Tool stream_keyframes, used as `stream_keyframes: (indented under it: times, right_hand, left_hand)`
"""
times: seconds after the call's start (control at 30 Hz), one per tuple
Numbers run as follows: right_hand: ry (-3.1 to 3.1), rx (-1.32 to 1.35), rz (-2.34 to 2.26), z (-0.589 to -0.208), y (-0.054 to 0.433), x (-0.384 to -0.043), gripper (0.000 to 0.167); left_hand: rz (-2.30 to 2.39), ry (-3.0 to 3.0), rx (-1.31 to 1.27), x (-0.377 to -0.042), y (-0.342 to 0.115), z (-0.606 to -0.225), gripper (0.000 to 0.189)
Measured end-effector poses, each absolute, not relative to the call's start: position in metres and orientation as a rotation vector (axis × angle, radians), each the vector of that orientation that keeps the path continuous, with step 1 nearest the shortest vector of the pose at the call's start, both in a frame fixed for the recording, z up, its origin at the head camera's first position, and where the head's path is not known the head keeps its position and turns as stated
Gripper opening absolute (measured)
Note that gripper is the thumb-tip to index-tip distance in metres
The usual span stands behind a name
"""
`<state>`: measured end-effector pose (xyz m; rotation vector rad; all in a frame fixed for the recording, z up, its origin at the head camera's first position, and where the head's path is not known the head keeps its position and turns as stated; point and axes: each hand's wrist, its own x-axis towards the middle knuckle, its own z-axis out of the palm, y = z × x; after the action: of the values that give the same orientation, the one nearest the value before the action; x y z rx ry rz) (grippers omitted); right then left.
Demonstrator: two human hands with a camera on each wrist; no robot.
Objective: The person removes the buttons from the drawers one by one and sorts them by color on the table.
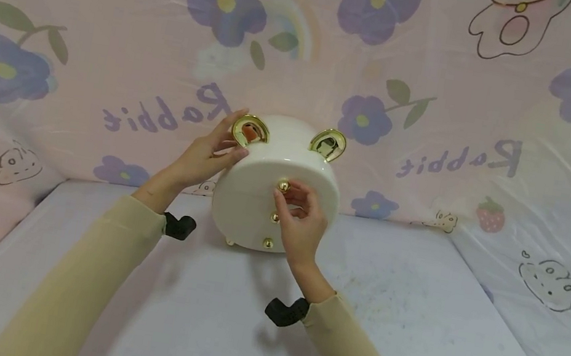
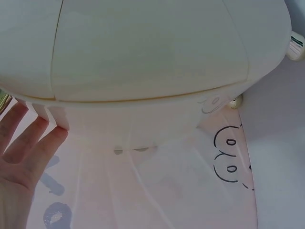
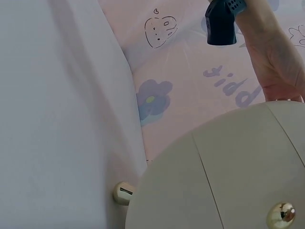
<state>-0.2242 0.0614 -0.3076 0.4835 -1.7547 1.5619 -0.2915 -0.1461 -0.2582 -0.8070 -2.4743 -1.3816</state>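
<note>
A white, rounded storage box [image 1: 249,197] with gold-rimmed ears stands upright, seam lines dividing its front into drawers. My right hand [image 1: 304,218] pinches the top gold knob [image 1: 283,186] between thumb and index finger. Below it, the middle knob [image 1: 275,217] and the bottom knob [image 1: 267,243] show on the front. At the box's upper left, my left hand [image 1: 204,159] rests beside the left ear [image 1: 250,132], thumb toward the front. In the left wrist view its fingers [image 2: 45,145] touch the box, fairly straight. The right hand lies outside the right wrist view.
Under the box lies a white tabletop [image 1: 386,318]. Printed cloth [image 1: 300,87] with flowers and rabbits hangs behind and at both sides. A right ear [image 1: 328,145] and a small gold foot [image 1: 230,242] belong to the box. Black mounts [image 1: 286,312] sit at both wrists.
</note>
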Motion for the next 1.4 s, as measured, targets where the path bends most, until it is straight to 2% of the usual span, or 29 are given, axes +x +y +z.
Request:
stream_keyframes:
  times: [0.53,1.2,1.4]
  right_hand:
    - [-1.709,0.499,1.584,-0.314,0.063,-0.226,0.026]
    - [-1.736,0.557,1.542,-0.311,0.072,-0.201,0.025]
    - [-1.721,0.589,1.533,-0.321,0.076,-0.204,0.026]
  left_hand:
    - [-1.329,-2.495,-0.759,-0.291,-0.143,-0.259,0.074]
    - [-1.298,-2.498,-0.75,-0.291,-0.146,-0.263,0.072]
    - [-1.322,-2.481,-0.763,-0.29,-0.145,-0.262,0.072]
